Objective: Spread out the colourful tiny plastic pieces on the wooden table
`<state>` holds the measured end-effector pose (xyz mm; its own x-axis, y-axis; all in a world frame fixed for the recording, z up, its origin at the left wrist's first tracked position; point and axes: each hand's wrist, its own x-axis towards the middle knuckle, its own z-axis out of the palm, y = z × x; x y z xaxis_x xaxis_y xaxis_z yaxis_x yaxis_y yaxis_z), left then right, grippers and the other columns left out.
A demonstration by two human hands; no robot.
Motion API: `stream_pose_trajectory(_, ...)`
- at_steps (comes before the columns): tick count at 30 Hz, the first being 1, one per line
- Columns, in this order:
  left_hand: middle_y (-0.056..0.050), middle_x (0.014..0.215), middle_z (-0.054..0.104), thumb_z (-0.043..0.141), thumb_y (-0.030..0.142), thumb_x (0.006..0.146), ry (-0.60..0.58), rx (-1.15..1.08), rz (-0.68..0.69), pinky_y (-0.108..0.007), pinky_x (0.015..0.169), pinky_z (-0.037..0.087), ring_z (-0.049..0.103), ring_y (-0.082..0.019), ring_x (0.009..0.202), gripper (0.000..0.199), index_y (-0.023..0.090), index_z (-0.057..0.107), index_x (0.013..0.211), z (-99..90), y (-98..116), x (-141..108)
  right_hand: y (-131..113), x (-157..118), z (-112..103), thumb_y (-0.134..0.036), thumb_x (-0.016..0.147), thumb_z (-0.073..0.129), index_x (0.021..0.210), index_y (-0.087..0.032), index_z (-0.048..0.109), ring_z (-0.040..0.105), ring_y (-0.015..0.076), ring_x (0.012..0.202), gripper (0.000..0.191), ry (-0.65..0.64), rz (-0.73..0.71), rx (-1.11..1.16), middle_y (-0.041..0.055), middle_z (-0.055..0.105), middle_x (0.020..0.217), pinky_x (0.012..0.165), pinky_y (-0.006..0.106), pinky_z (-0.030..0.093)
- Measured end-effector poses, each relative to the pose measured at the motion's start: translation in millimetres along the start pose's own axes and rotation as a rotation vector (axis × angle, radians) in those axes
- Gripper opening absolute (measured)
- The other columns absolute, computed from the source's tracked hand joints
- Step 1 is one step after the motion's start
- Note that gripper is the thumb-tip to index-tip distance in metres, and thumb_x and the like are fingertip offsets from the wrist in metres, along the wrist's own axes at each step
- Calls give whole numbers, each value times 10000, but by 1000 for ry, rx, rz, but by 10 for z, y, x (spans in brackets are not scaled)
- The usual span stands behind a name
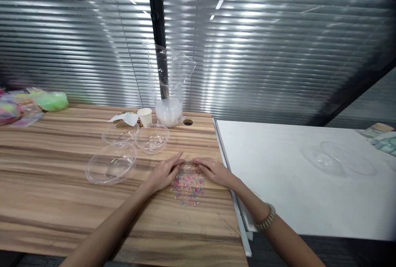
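Small colourful tube-shaped beads point(188, 184) lie spread on the wood-grain table point(62, 201), between and just below my hands. Whether a thin clear bag covers some of them, I cannot make out. My left hand point(163, 173) rests at their upper left edge, fingers stretched toward the middle and thumb apart. From the upper right, my right hand point(215, 171) reaches in with its fingers extended and its thumb beside the beads. Both sets of fingertips come close together above the pile. A coiled band point(266, 217) circles my right forearm.
Three clear plastic bowls point(113, 164) stand left of my hands. Behind them are a paper cup point(145, 117), a white paper point(125, 118) and a clear bag with white contents point(168, 112). Colourful packages point(31, 104) lie far left. A white table point(278, 193) adjoins at right.
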<state>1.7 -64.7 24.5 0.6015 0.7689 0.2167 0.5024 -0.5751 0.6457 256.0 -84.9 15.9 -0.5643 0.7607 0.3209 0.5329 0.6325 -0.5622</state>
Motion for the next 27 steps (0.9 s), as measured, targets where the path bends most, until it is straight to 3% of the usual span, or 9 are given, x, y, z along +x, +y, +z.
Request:
stream_pose_trajectory(9, -29, 1264, 603, 364, 218, 947, -53, 104, 11, -343, 1011, 430, 569, -192, 1170, 556, 215, 240, 1489, 39, -14, -26, 16, 15, 33, -264, 1002, 345, 1291, -178, 538, 575, 213, 1132, 358, 11, 18, -65, 75, 598, 1250, 979, 382, 467)
stream_pose_trajectory(15, -44, 1446, 415, 366, 198, 936, -117, 118, 84, -354, 1085, 366, 462, -194, 1289, 551, 224, 275, 1479, 63, 3, -30, 116, 14, 83, -302, 1011, 329, 1338, -144, 492, 479, 223, 1259, 398, 110, 83, -111, 109, 509, 1354, 1074, 422, 393)
stream_pose_trajectory(19, -47, 1383, 496, 335, 214, 965, -133, 66, 103, -354, 1064, 388, 499, -185, 1255, 591, 229, 123, 1516, 55, 4, -39, 127, 7, 86, -301, 1012, 322, 1392, -177, 426, 445, 213, 1290, 413, 117, 89, -97, 92, 478, 1385, 1091, 438, 374)
stream_pose_trajectory(27, -50, 1234, 620, 358, 196, 954, -59, 41, 91, -352, 983, 450, 584, -203, 1146, 573, 220, 192, 1502, 64, -5, -43, 63, -1, 70, -297, 1002, 358, 1346, -190, 473, 489, 213, 1246, 378, 77, -10, -99, 83, 528, 1337, 1055, 430, 412)
